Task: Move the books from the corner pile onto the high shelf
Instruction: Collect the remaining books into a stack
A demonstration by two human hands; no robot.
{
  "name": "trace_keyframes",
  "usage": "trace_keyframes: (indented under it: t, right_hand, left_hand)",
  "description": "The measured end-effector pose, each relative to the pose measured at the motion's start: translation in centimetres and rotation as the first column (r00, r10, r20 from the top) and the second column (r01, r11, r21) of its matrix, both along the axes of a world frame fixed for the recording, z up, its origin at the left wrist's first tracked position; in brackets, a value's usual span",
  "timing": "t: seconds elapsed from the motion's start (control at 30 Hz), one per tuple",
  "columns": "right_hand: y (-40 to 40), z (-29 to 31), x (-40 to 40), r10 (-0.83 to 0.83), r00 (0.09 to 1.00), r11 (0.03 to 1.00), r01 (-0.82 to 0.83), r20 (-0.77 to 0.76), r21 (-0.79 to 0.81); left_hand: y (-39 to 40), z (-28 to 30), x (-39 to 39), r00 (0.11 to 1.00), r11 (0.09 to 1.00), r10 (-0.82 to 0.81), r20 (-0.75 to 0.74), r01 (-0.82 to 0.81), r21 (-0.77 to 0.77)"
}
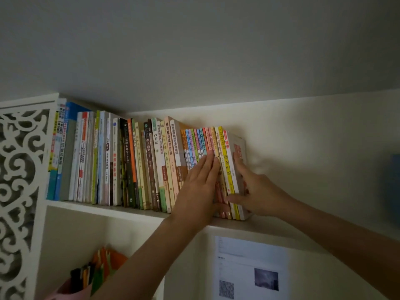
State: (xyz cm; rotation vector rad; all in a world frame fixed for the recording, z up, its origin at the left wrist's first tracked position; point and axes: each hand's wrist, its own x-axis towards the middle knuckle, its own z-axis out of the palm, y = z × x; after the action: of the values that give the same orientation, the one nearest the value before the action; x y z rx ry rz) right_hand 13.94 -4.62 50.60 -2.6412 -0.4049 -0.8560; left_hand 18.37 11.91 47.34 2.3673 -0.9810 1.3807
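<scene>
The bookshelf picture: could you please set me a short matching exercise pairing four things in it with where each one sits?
Things:
1. left hand
2. right hand
3. carved white panel
4. printed sheet

Places:
A. taped to the wall below the shelf
B. flat against the spines of the thin books
C. at the left end of the shelf
D. on the outer cover of the last book in the row

Pairs: 1-B, 2-D, 3-C, 4-A

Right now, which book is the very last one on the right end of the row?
The pale book with red writing on its cover. The right hand rests against it, with only bare wall beyond.
</scene>
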Motion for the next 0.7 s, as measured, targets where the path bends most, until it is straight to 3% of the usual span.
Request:
trace_keyframes:
  t: [0.13, 0.3, 0.37, 0.47, 0.5, 0.6, 0.7]
  right_hand:
    - [-0.3, -0.6, 0.0, 0.029, 0.999, 0.998, -0.030, 0.024, 0.052]
    - [0.6, -1.3, -1.3, -0.013, 0.998, 0.995, 0.018, -0.056, 0.095]
    - [1.2, -1.8, -3.0, -0.086, 0.996, 0.996, 0.086, -0.007, -0.012]
    - [1.7, -4.4, -8.3, -0.082, 0.905, 0.989, 0.124, 0.417, -0.075]
    - [1.8, -6.1, -10.4, -0.050, 0.876, 0.993, 0.094, 0.480, -0.068]
    - [0.7, -14.5, -15.4, -0.026, 0.942, 1.000, 0.028, 0.335, -0.002]
    - [-2.8, -25.7, -17.1, -0.145, 0.987, 0.989, 0.143, -0.075, -0.025]
  left_hand:
    - [-1.7, 0.7, -1.5, 0.966, 0.966, 0.255, 0.044, -0.256, 0.027]
    - [-1.8, 1.0, -2.7, 0.959, 0.959, 0.280, -0.050, -0.277, 0.054]
    - [-1.6, 0.2, -4.5, 0.981, 0.980, 0.192, -0.030, -0.193, -0.042]
    - [-1.2, -3.0, -8.9, 0.992, 0.966, -0.117, 0.047, 0.125, -0.228]
    - [-1.3, -4.9, -10.5, 0.978, 0.947, -0.208, 0.029, 0.209, -0.243]
    - [-2.6, -13.1, -13.9, 0.905, 0.893, -0.403, -0.134, 0.357, -0.273]
    - [-4.5, -24.9, -15.0, 0.795, 0.927, -0.372, -0.479, 0.338, -0.159]
